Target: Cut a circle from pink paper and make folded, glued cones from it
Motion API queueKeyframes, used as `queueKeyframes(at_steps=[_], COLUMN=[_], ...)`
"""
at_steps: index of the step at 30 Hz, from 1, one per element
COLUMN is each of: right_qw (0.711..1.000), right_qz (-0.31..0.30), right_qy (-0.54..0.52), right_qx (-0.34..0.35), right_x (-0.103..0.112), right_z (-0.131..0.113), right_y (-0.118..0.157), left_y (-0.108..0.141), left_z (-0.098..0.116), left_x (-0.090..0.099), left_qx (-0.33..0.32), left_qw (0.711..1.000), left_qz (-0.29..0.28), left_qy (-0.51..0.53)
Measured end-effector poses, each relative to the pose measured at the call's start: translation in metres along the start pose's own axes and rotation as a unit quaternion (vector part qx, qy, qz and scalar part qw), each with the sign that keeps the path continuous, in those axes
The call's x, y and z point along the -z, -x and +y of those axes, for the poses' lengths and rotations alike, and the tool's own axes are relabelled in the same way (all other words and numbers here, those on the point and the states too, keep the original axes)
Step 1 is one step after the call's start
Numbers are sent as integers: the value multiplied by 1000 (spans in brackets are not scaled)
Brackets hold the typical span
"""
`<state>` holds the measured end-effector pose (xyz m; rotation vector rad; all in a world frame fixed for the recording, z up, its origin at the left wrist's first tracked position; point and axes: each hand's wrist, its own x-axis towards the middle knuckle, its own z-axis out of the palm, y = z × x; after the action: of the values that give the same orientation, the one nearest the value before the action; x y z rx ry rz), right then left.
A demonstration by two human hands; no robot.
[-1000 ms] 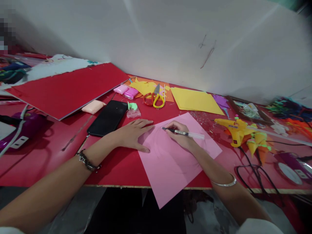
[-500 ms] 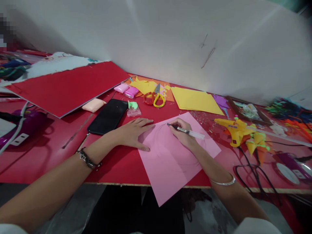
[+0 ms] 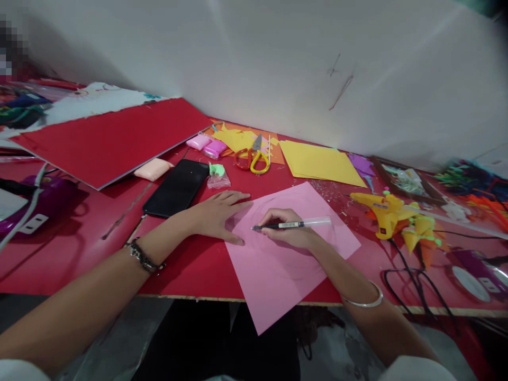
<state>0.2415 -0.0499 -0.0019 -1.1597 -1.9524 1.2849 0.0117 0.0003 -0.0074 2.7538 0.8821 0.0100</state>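
A pink sheet of paper (image 3: 273, 280) lies at an angle on the red table, its lowest corner hanging past the front edge. Faint curved lines show on it. My right hand (image 3: 289, 227) is closed around a black pen with a clear barrel (image 3: 291, 225), its tip at the paper's left part. My left hand (image 3: 216, 217) lies flat with fingers spread, its fingertips and thumb at the sheet's left edge, holding nothing. Just left of that hand is a black phone (image 3: 177, 188).
Scissors (image 3: 254, 159), yellow paper (image 3: 321, 164) and small clay packs (image 3: 214, 148) lie behind the sheet. A yellow glue gun (image 3: 383, 209) with a black cord is at the right. A large red board (image 3: 119, 137) rests at the left.
My right hand has moved the pen tip left and down across the pink sheet, from near its upper edge. The pen now lies flatter. My left hand has stayed in place.
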Motion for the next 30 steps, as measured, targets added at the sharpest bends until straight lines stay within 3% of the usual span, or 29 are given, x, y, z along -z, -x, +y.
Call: queueKeyframes(at_steps=[2,7,9,12,18,24,26,30], right_qw=[1000,981,978,984,999,996,995,994], right_qz=[16,191,207,175,43,-68,-74,2], right_qy=[1,27,37,34,-9,-47,-68,-111], right_qx=[7,12,5,6,1,-27,-28,-1], right_x=[1,10,12,10,3,6,7,5], right_z=[2,16,20,18,3,-3,-2,0], right_y=[-1,-10,-11,-11,-3,1,1,-2], left_y=[0,-1,-1,0,0,0,0,0], left_z=[-1,-2,-2,-2,-2,-3,-2,-2], left_x=[0,-1,-1,-1,-2,-2,-1,0], left_qx=[-4,-6,-6,-6,-14,-9,-7,-5], left_qw=[1000,1000,1000,1000,1000,1000,1000,1000], left_qz=[-1,-3,0,3,11,6,1,-4], left_qy=[1,8,9,8,10,14,15,11])
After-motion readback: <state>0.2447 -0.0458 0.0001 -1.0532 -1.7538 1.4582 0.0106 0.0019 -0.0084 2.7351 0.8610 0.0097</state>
